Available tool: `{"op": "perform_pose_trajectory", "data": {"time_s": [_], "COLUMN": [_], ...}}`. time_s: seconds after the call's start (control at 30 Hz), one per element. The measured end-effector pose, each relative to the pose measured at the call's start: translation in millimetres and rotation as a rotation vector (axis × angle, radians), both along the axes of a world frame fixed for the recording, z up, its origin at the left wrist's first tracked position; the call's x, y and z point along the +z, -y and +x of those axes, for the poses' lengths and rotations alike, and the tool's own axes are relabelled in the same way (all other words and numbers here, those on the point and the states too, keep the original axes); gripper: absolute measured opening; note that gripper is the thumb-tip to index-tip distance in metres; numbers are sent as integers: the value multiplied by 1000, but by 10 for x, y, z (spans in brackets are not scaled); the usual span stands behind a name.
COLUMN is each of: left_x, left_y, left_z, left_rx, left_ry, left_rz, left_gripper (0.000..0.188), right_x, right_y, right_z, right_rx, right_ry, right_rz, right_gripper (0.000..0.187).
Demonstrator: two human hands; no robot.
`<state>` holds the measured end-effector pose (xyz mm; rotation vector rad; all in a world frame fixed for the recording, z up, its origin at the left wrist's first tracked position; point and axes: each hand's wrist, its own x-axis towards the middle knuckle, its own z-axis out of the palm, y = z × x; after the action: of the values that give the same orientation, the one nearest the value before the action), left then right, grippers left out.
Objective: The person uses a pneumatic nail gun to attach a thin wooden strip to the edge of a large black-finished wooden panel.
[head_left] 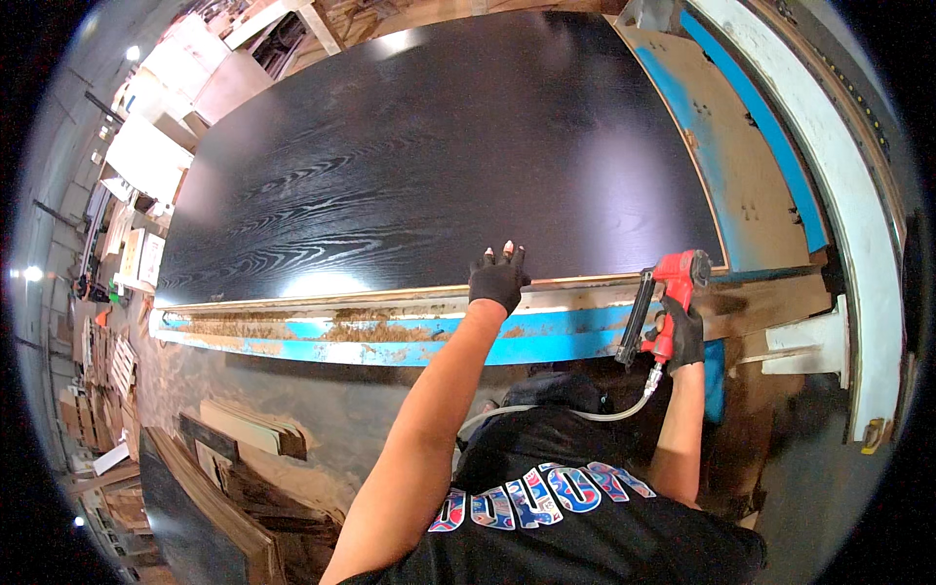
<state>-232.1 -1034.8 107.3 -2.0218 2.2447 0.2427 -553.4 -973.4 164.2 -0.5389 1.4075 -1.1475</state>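
A large dark panel (458, 166) with a wood-grain face lies flat in front of me. My left hand (499, 280), in a black glove with some bare fingertips, rests on its near edge with the fingers spread. In my right hand (688, 338), also gloved, is a red pneumatic nail gun (682, 271) with a long black magazine. It is held at the panel's near right corner; whether its nose touches anything cannot be made out. A clear air hose (614, 413) runs from the handle's base across my body.
Blue strips (546, 325) edge the dusty bench below the panel. Right of it lies a brown board with blue paint (751, 156), then a white beam (858, 195). Stacked boards (210, 507) stand on the lower left. Shelves and pallets (117, 370) line the far left.
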Motion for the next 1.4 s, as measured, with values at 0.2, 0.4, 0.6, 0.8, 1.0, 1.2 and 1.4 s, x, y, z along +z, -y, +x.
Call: {"op": "perform_pose_trajectory", "data": {"time_s": [0.2, 0.4, 0.6, 0.8, 1.0, 1.2, 1.4], "left_x": [24, -44, -157, -123, -219, 291, 1123], "left_y": [-24, 31, -8, -19, -174, -655, -1444], "left_z": [9, 42, 67, 29, 30, -121, 45], "left_rx": [69, 70, 59, 82, 116, 193, 129], "left_ry": [-36, -39, -60, -69, -80, -761, -1364], "left_rz": [37, 44, -21, 3, -115, 112, 200], "left_gripper": [60, 58, 59, 60, 58, 55, 53], "right_x": [44, 62, -145, -272, -190, 339, 745], "right_y": [-25, -90, -52, 45, 197, 95, -128], "right_z": [53, -30, -246, -371, -198, 222, 1336], "right_rx": [13, 2, -57, -63, -58, 105, 278], "right_ry": [-26, 12, 7, 44, 100, 320, 387], "right_rz": [-23, -53, -50, -82, -185, -328, -628], "right_gripper": [22, 19, 20, 19, 16, 25, 24]}}
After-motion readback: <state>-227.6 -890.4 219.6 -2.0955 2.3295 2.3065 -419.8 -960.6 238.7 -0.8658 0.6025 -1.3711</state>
